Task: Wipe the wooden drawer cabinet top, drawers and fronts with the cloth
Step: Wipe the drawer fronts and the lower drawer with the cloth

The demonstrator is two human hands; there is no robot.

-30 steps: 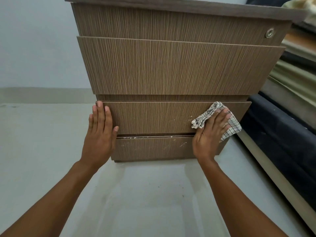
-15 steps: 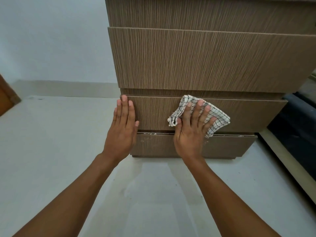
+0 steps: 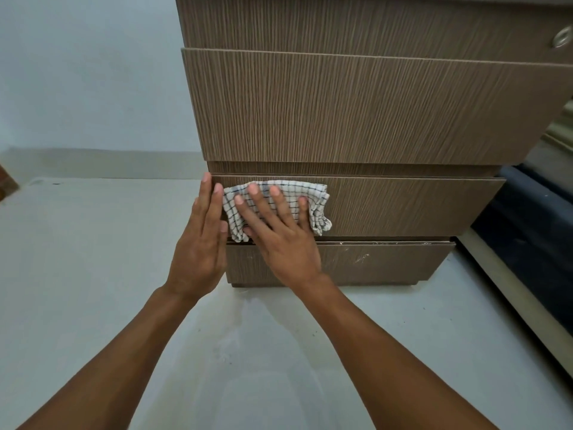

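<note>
the right hand [image 3: 279, 240] lies flat on the cloth [image 3: 313, 197], its fingers [image 3: 274, 191] straight and spread wide, pressing the cloth against the third front [image 3: 418, 206] of the cabinet [image 3: 356, 110]. the cloth is white with a dark check and lies bunched under the palm and fingers. it shows past the fingertips above, past the little finger to the right, and as a small fold below the thumb. it sits at the left end of that front, its top edge just under the front's upper lip.

the left hand [image 3: 198, 252] stands just left of the right thumb, its fingers [image 3: 206, 178] straight, pressed together and pointing up. they lie along the left edge of the same front. i cannot tell whether the index finger touches the cloth's left edge or only comes close. the left thumb tucks in beside the cloth's lower corner.

above both sets of fingertips runs a narrow recessed strip, then the tall second front [image 3: 356, 97], which juts forward. up and far right of the fingers is a round metal lock [image 3: 561, 38]. below the right palm is the bottom front [image 3: 387, 268], with white scuffs [image 3: 361, 258] right of the wrist and pale specks along its top edge.

the floor [image 3: 93, 243] under the wrists is pale. left of the left fingers is a pale wall [image 3: 93, 72]. far right of the right fingers, beside the cabinet, lies a dark blue thing [image 3: 533, 231] that i cannot identify.
</note>
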